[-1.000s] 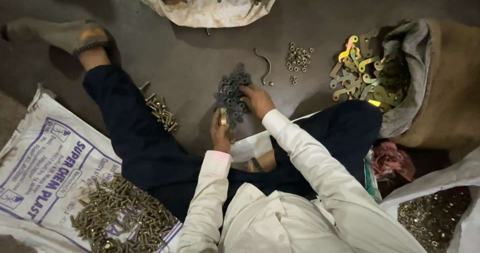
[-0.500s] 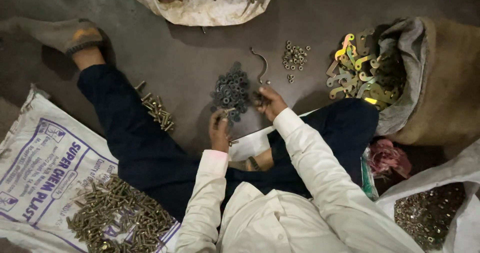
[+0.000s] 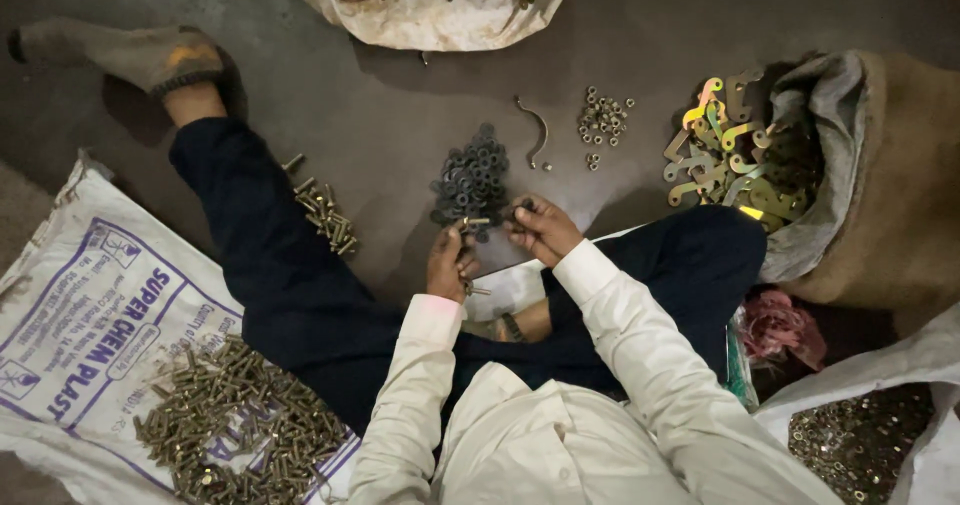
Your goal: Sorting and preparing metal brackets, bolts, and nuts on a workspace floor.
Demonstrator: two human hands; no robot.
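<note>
A person sits on the floor [image 3: 400, 105] with one leg stretched out. A burlap sack [image 3: 880, 195] on the right spills yellowish metal brackets [image 3: 730, 145]. A white printed sack [image 3: 90, 315] on the left carries a heap of bolts [image 3: 240, 425]. Just beyond the hands lies a pile of dark washers [image 3: 472, 175], with a small cluster of nuts [image 3: 603, 120] farther right. The left hand [image 3: 450, 260] has its grip pinching a bolt [image 3: 476, 222]. The right hand [image 3: 540, 227] pinches something small at the bolt's tip; what it is cannot be told.
</note>
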